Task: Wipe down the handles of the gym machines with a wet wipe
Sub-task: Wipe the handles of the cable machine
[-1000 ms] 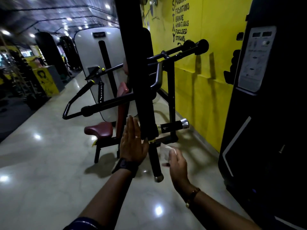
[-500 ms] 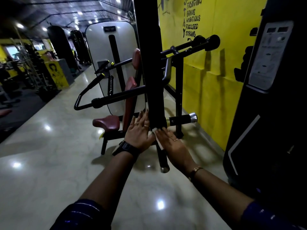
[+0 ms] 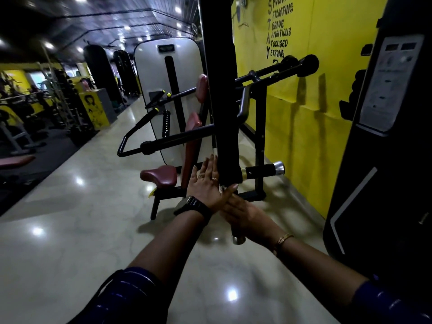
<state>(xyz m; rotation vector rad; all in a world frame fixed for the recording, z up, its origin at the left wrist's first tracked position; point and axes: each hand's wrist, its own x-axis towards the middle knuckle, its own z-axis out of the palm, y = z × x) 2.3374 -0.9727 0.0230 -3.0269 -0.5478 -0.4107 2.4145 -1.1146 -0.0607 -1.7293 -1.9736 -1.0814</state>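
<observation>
Head view: in a gym lined by a yellow painted wall (image 3: 304,136), a black cylindrical machine handle with a silver end cap (image 3: 237,238) is flanked by both hands. The left hand (image 3: 205,185) is laid flat against the handle's left side, fingers straight. The right hand (image 3: 247,212), blurred, is placed over the handle's lower part; its grip cannot be told. A sliver of white wet wipe (image 3: 221,188) is seen between the hands, against the handle.
</observation>
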